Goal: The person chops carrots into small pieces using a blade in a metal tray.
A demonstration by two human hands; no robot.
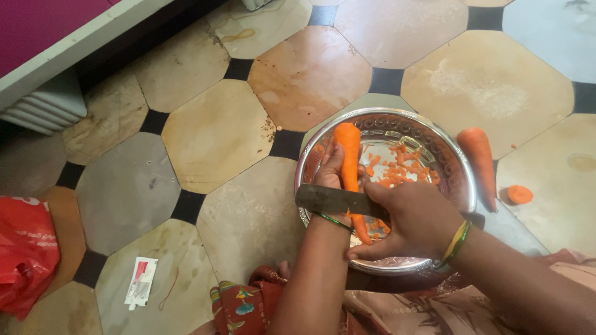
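1. The floor of large octagonal tiles carries everything; I sit on it with the work just in front of my lap.
2. The round steel plate rests on the floor and holds a loose heap of carrot shavings, spread over its middle and right half. Judging by that heap, a fair part of the scraping is done.
3. My right hand is closed around the handle of a knife, whose flat dark blade lies across the carrot.
4. My left hand is wrapped around the carrot I am scraping, gripping it from the left side, its thick end pointing away from me over the plate. Its upper part looks clean and bright; the lower tip past the blade seems to need more work.
5. A second whole carrot lies on the floor, touching the plate's right rim, seemingly untouched.
6. A cut carrot end sits near it.
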